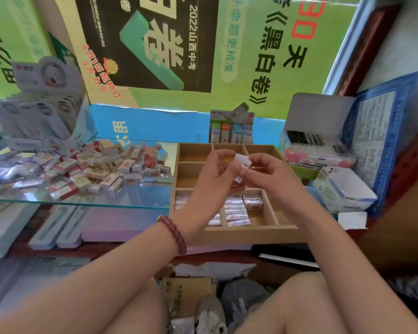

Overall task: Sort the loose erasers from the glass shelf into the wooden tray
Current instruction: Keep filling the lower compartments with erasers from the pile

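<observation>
A heap of loose erasers [111,168] in red, white and tan wrappers lies on the glass shelf [82,201] at the left. The wooden tray [251,231] with several compartments stands to the right of the shelf; wrapped erasers [237,210] fill its near compartments in rows, while the far ones look bare. Above the tray's middle, my left hand [212,169] and my right hand [263,172] meet, both pinching one white eraser [242,162] between fingertips. A red bead bracelet circles my left wrist.
A box of correction tapes [231,127] stands behind the tray. White and pink boxes [319,150] and a blue-white carton [343,191] crowd the right side. Display cards [41,102] rise at the back left. Flat boxes [58,227] lie under the glass.
</observation>
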